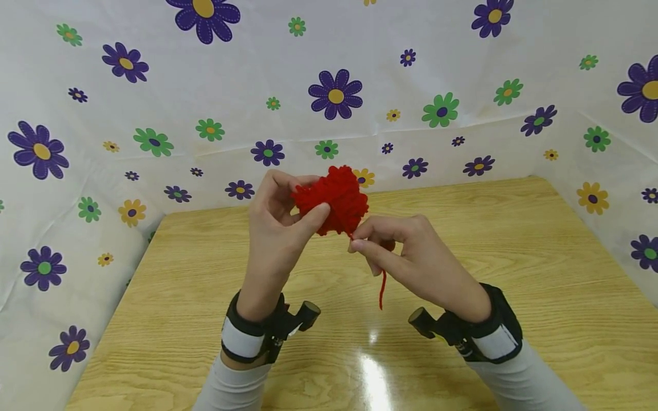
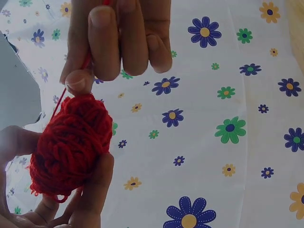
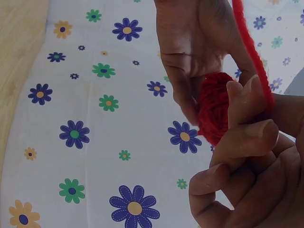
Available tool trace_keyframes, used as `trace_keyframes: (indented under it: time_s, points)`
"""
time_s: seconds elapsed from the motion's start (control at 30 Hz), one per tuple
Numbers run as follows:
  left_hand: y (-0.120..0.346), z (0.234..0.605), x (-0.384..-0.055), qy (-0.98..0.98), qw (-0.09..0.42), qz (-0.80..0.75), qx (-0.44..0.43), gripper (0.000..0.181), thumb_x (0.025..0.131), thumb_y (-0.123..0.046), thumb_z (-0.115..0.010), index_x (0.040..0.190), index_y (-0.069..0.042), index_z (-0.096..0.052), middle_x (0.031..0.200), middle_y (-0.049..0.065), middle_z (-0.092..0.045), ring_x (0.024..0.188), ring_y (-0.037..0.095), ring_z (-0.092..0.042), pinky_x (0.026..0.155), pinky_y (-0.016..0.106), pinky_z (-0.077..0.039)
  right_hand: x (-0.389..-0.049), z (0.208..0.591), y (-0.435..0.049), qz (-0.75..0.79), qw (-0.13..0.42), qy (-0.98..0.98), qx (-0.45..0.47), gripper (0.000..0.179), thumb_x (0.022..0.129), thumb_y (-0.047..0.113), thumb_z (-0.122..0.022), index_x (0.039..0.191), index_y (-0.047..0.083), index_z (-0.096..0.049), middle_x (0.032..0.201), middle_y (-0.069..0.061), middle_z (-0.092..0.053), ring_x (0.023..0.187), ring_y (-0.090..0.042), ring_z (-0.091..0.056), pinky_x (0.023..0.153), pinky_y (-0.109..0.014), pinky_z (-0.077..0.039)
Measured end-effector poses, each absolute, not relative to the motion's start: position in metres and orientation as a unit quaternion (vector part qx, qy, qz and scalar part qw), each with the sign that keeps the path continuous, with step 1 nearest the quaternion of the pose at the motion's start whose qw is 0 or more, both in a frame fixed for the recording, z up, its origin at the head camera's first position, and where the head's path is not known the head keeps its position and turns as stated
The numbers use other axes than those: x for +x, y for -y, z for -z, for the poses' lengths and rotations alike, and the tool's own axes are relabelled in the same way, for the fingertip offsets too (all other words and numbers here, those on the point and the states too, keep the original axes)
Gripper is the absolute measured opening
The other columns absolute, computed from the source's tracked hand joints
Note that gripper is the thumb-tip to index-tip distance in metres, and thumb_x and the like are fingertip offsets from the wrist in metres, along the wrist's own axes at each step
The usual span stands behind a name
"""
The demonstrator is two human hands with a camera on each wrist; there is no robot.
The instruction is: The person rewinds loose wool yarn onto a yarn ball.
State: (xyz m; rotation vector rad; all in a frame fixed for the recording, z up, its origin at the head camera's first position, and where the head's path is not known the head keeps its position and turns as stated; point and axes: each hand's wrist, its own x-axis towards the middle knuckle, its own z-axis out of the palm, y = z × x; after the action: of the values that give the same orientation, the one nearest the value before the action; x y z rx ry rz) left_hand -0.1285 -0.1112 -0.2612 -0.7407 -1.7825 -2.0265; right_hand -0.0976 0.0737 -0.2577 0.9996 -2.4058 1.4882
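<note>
A fuzzy ball of red yarn (image 1: 336, 197) is held up above the table in the head view. My left hand (image 1: 280, 225) grips it from the left, thumb across its near face and fingers behind. At the ball's lower right, my right hand (image 1: 411, 254) pinches the red yarn strand (image 1: 382, 288), whose loose end hangs below the fingers. In the left wrist view the strand runs taut from the ball (image 2: 71, 147) up to the right hand (image 2: 118, 42). The right wrist view shows the right hand's curled fingers (image 3: 256, 137) partly covering the ball (image 3: 216, 107).
Below the hands lies a light wood-grain table (image 1: 195, 319). A white cloth with purple, green and yellow flowers (image 1: 288, 68) stands behind it and along both sides. Each wrist wears a black strap with a small camera mount (image 1: 308, 314).
</note>
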Motion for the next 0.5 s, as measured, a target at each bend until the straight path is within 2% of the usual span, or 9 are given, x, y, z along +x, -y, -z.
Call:
trace_keyframes:
  time_s: [0.27,0.5]
  points:
    - [0.116,0.267,-0.133,0.577,0.169,0.751,-0.274,0.025,0.074,0.007,-0.059,0.092,-0.003,-0.046,0.107,0.023,-0.053,0.099,0.039,-0.051,0.075,0.046,-0.047,-0.102,0.262,-0.074,-0.495,0.063,0.794,0.346,0.007,0.084,0.007,-0.059,0.081,0.013,-0.062,0.056,0.002,-0.051,0.053,-0.007,-0.047,0.046,-0.026,-0.04]
    - [0.116,0.265,-0.129,0.577,0.14,0.758,-0.271,0.025,0.075,0.0,-0.061,0.096,-0.004,-0.048,0.106,0.021,-0.056,0.095,0.039,-0.053,0.079,0.048,-0.046,-0.122,0.291,-0.082,-0.479,0.062,0.802,0.351,0.004,0.086,0.021,-0.058,0.087,0.019,-0.062,0.061,0.008,-0.053,0.055,-0.007,-0.05,0.048,-0.025,-0.042]
